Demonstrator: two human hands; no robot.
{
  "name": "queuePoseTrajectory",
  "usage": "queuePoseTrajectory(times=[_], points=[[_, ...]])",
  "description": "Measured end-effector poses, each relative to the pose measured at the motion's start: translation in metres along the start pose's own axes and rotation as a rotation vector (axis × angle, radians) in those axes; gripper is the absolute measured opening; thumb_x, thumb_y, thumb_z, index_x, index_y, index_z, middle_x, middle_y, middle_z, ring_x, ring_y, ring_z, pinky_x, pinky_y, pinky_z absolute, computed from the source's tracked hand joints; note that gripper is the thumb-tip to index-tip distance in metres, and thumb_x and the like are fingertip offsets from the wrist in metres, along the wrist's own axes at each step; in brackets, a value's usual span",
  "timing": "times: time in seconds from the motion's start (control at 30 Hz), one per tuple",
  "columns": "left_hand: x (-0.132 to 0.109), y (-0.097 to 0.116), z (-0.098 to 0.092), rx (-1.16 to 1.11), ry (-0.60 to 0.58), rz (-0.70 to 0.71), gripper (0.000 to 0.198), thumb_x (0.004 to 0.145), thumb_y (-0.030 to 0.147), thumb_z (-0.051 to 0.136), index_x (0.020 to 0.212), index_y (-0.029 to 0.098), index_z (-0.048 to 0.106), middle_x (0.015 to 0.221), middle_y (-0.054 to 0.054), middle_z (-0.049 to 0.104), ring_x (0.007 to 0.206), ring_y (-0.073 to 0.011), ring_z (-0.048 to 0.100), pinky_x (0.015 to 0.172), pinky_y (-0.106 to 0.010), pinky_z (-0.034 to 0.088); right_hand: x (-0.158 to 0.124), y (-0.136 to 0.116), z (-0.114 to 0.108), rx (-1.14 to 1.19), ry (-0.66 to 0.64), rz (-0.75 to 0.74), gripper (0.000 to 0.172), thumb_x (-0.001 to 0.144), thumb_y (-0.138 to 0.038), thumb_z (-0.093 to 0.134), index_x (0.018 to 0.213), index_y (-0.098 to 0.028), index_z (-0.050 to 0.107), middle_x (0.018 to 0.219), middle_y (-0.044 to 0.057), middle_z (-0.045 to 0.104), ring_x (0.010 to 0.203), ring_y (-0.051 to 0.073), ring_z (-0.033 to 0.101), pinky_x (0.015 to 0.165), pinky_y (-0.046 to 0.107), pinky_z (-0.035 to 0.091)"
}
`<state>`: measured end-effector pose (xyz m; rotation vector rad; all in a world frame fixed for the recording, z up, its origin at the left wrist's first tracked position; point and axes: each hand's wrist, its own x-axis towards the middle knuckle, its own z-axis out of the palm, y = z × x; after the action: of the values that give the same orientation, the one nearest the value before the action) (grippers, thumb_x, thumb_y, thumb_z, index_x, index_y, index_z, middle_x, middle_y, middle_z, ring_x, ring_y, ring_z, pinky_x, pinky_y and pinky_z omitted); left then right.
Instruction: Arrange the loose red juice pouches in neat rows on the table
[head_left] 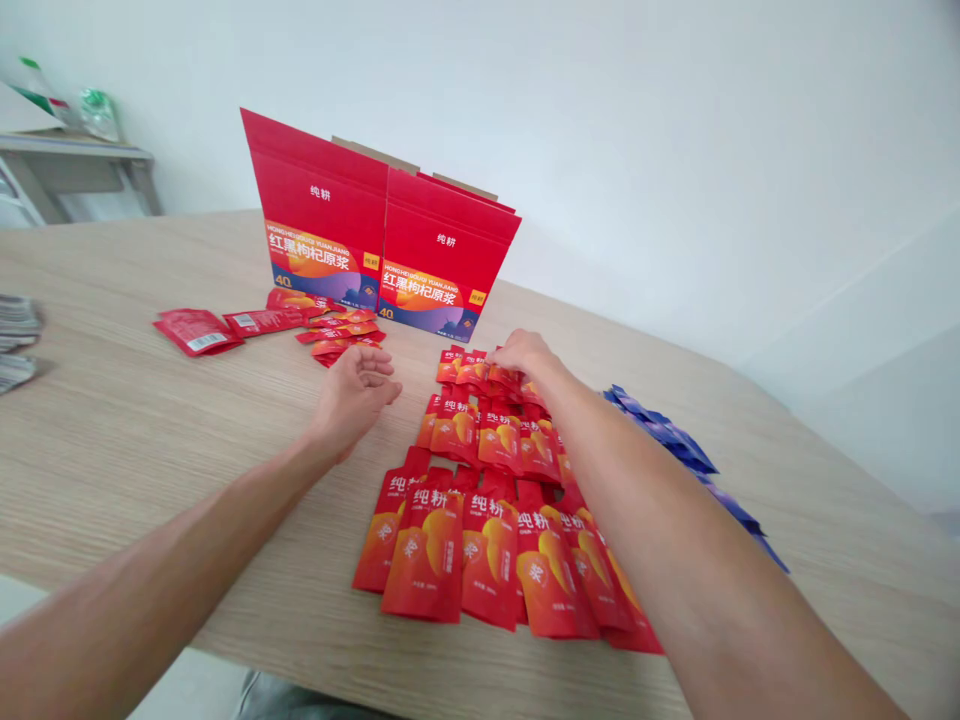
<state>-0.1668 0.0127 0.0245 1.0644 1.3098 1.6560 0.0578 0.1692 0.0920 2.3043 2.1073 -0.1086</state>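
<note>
Several red pouches with orange fruit prints [491,545] lie in three overlapping rows on the table. At the farthest row, my right hand [523,352] touches a pouch, its fingers bent together on the pouch's top edge. My left hand [360,392] hovers left of the rows with fingers curled but apart, holding nothing. Just beyond it is a loose pile of red pouches [341,330], with more pouches [199,332] lying farther left, some showing barcodes. Two red boxes [322,215] [446,260] stand upright side by side behind the pouches.
Blue pouches [664,430] lie in a row to the right, partly behind my right forearm. Grey striped items [16,335] rest at the table's left edge. A side table [75,145] with a bottle and a green-and-clear bag stands at the back left, near the white wall.
</note>
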Motion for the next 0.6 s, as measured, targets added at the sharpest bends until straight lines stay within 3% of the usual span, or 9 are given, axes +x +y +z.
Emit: queuePoseTrajectory(times=[0.13, 0.3, 0.4, 0.5, 0.6], points=[[0.002, -0.002, -0.003, 0.039, -0.015, 0.034, 0.045, 0.058, 0.021, 0.08, 0.1, 0.019, 0.062, 0.099, -0.004, 0.069, 0.073, -0.015, 0.064, 0.064, -0.028, 0.051, 0.003, -0.006, 0.004, -0.044, -0.021, -0.031, 0.051, 0.085, -0.043, 0.09, 0.123, -0.011, 0.081, 0.121, 0.02, 0.077, 0.116, 0.03, 0.076, 0.088, 0.027, 0.06], [0.003, -0.001, -0.005, 0.093, -0.007, 0.062, 0.04, 0.062, 0.019, 0.078, 0.098, 0.02, 0.061, 0.099, -0.004, 0.069, 0.072, -0.0153, 0.063, 0.065, -0.029, 0.051, 0.004, -0.007, 0.007, -0.056, -0.082, -0.027, 0.049, 0.088, -0.048, 0.087, 0.121, -0.013, 0.081, 0.108, 0.019, 0.079, 0.101, 0.029, 0.079, 0.083, 0.03, 0.062], [0.005, 0.001, -0.007, 0.161, 0.024, 0.098, 0.038, 0.064, 0.016, 0.076, 0.098, 0.02, 0.061, 0.098, -0.004, 0.068, 0.072, -0.0159, 0.062, 0.066, -0.03, 0.051, 0.001, -0.006, 0.007, -0.059, -0.089, -0.021, 0.051, 0.091, -0.05, 0.085, 0.125, -0.013, 0.08, 0.109, 0.02, 0.079, 0.103, 0.03, 0.079, 0.086, 0.032, 0.062], [0.014, 0.005, -0.018, 0.323, 0.076, 0.175, 0.034, 0.066, 0.012, 0.074, 0.096, 0.021, 0.062, 0.098, -0.005, 0.07, 0.077, -0.0192, 0.063, 0.072, -0.032, 0.053, -0.008, -0.006, 0.006, -0.06, -0.068, -0.026, 0.052, 0.094, -0.052, 0.082, 0.13, -0.015, 0.078, 0.122, 0.021, 0.077, 0.116, 0.033, 0.076, 0.093, 0.036, 0.061], [0.034, 0.008, -0.038, 0.557, 0.134, 0.269, 0.033, 0.067, 0.011, 0.076, 0.094, 0.023, 0.062, 0.099, -0.007, 0.072, 0.092, -0.0277, 0.068, 0.088, -0.04, 0.055, -0.018, -0.005, 0.003, -0.054, -0.019, -0.038, 0.051, 0.097, -0.054, 0.079, 0.132, -0.017, 0.078, 0.134, 0.022, 0.073, 0.126, 0.036, 0.072, 0.097, 0.04, 0.061]])
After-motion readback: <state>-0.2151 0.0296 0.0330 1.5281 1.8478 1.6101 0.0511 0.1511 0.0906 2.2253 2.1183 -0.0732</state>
